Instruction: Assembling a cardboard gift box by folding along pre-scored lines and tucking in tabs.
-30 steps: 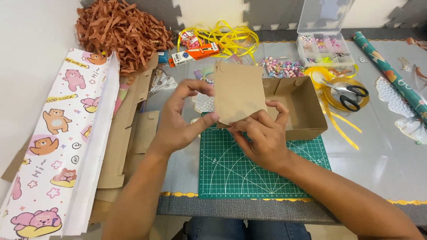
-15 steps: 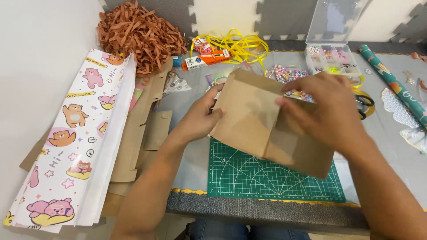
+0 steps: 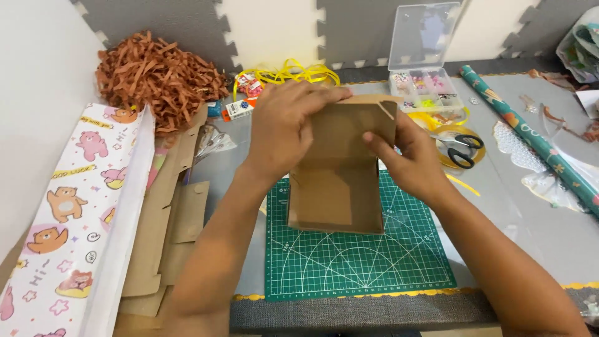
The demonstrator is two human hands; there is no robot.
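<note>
**Two hands grip a brown cardboard box over a green cutting mat**

A person holds a brown cardboard box (image 3: 337, 181) above the far half of a green cutting mat (image 3: 355, 262), whose near half lies bare toward the table's near edge. Room to the sides is tighter: flat cardboard sheets (image 3: 168, 231) and a roll of bear-print wrapping paper (image 3: 75, 218) crowd the left, while scissors (image 3: 462, 150) resting beside a ring of yellow ribbon sit just right of the hands, with a teal roll of patterned wrapping paper (image 3: 530, 137) farther right. At the far side lie a heap of shredded brown paper (image 3: 156, 78), loose yellow ribbon (image 3: 293, 72) and a clear compartment case of beads (image 3: 424, 81) with its lid raised.

The left hand (image 3: 287, 128) curls over the box's far left corner, fingers closed on its top edge. The right hand (image 3: 412, 159) clasps the right wall, thumb pressed to the inner face and fingers behind.

The box is plain, unprinted brown card, tilted so its open side faces the camera, showing a shallow interior with creased side flaps; its lower edge lies over the mat, though whether it touches cannot be told.
</note>
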